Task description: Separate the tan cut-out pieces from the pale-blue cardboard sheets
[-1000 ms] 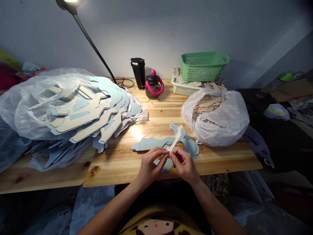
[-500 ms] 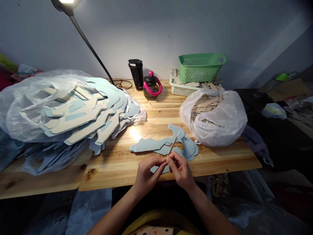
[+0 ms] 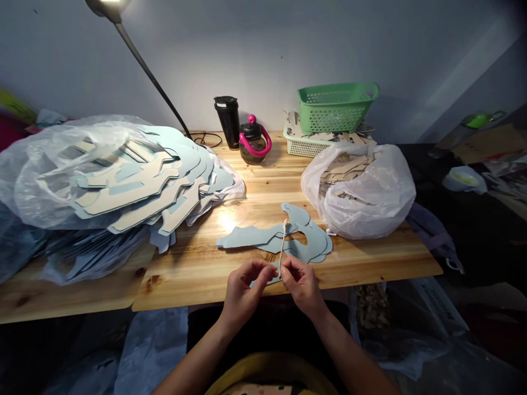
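Note:
A thin pale strip-like piece, seen nearly edge-on, stands upright between my hands above the table. My right hand pinches its lower end between thumb and fingertips. Close by on the other side, my left hand has thumb and forefinger pressed together; whatever they hold is too small to make out. Flat light-blue cut-out pieces with curved outlines overlap on the wood just beyond my hands. Part of another blue piece shows beneath my fingers.
A big plastic bag at left spills stacked blue-and-cream cut-outs. At right sits a white bag of beige pieces. Behind stand a black tumbler, a pink-handled jug, a green basket and a lamp.
The pale piece has swung from leaning right to nearly upright. My left fingertips have shifted slightly left, opening a small gap from the right ones. The view has tilted slightly.

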{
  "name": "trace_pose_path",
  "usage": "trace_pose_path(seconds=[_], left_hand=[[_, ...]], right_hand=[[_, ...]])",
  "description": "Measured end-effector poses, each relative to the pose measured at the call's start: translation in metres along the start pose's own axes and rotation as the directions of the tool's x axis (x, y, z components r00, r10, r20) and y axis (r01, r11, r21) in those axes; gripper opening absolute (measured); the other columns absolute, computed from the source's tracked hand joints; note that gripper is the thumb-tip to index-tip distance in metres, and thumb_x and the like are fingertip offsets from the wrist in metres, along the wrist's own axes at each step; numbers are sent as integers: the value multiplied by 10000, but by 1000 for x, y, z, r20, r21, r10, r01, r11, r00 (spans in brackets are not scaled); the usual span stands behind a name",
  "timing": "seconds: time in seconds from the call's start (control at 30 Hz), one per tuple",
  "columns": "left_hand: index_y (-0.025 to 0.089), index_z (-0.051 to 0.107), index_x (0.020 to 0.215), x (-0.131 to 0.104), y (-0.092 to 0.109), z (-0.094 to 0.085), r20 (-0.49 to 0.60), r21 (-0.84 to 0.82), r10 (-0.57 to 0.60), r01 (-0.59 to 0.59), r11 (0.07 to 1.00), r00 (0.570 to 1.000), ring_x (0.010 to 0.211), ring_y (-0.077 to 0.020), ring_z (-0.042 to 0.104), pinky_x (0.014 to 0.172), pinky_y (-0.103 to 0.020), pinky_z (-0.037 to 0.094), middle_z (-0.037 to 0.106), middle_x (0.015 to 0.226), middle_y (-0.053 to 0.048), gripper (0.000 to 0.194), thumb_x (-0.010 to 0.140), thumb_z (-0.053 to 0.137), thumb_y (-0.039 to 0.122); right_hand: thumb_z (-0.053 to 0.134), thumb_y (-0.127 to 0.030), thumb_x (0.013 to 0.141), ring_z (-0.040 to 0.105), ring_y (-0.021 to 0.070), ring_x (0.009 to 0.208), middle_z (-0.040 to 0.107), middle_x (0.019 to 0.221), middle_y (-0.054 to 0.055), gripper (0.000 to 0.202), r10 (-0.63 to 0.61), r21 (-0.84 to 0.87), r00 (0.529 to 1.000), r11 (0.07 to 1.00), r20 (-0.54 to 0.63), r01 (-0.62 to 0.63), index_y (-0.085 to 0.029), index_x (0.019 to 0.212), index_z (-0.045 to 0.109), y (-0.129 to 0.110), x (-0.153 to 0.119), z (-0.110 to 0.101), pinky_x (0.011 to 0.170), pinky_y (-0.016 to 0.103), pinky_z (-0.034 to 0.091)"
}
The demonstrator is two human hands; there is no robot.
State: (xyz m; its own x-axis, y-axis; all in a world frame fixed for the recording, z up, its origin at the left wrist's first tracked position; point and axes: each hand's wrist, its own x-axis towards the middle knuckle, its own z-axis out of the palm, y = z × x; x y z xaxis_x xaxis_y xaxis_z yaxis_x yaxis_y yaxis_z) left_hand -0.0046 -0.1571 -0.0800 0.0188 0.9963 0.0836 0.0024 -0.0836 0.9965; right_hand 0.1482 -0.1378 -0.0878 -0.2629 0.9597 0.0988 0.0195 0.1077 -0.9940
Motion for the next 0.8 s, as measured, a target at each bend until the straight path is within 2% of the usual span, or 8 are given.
trace_pose_path(seconds=[0.1, 0.17, 0.3, 0.5, 0.63, 0.7, 0.8], left_hand=[[147, 695, 910, -1, 3, -2, 78, 63, 23, -28, 998, 997, 803, -145, 683, 758, -219, 564, 712, 889, -60, 163, 814, 712, 277], [140, 712, 877, -2, 4, -4, 108, 86, 29, -38, 996, 994, 782, -134, 680, 732, -197, 555, 716, 873, -61, 136, 839, 682, 266], [140, 702, 866, -5, 1, -4, 90, 104, 53, -62, 993, 995, 768, -111, 663, 702, -169, 538, 704, 882, -54, 135, 873, 637, 258], [154, 708, 898, -6, -1, -5, 89, 56, 39, -44, 997, 995, 873, -128, 657, 774, -181, 532, 696, 933, -60, 128, 853, 671, 267], [127, 694, 839, -4, 1, -17, 81, -73, -71, 77, 994, 994, 786, -117, 636, 718, -185, 522, 683, 866, -67, 193, 838, 690, 320], [113, 683, 825, -3, 3, -26, 86, -98, -134, 142, 985, 987, 730, -104, 611, 668, -176, 507, 666, 828, -66, 238, 819, 709, 349], [100, 674, 833, -1, 7, -41, 100, -48, -180, 185, 982, 979, 695, -91, 584, 617, -151, 468, 644, 786, -62, 274, 809, 718, 369]], right_hand=[[520, -356, 915, 396, 69, 590, 452, 648, 4, 305, 10, 10, 1000, 1000, 15, -11, -127, 714, 502, 2, -2, -2, 550, 187, 331], [523, -352, 914, 377, 62, 568, 439, 631, -3, 301, 18, 30, 1000, 999, 25, -19, -126, 716, 510, 3, -4, -3, 533, 182, 318], [528, -319, 910, 347, 55, 554, 426, 627, -10, 272, 5, 61, 999, 998, 35, -7, -126, 719, 511, 4, -5, -4, 518, 177, 296], [501, -302, 918, 385, 60, 581, 468, 660, -4, 242, -39, 18, 998, 999, 50, 39, -128, 752, 529, 2, -5, -1, 546, 176, 326], [506, -224, 879, 379, 54, 573, 444, 626, -17, 203, -107, -203, 994, 973, 19, 108, -129, 701, 493, 3, -6, -8, 543, 172, 304], [518, -172, 841, 365, 48, 560, 415, 600, -27, 186, -198, -374, 980, 911, -18, 177, -128, 668, 466, 2, -4, -17, 538, 175, 278], [507, -136, 830, 369, 46, 558, 407, 597, -27, 183, -349, -575, 936, 776, -48, 260, -129, 655, 455, 3, -2, -35, 546, 183, 274]])
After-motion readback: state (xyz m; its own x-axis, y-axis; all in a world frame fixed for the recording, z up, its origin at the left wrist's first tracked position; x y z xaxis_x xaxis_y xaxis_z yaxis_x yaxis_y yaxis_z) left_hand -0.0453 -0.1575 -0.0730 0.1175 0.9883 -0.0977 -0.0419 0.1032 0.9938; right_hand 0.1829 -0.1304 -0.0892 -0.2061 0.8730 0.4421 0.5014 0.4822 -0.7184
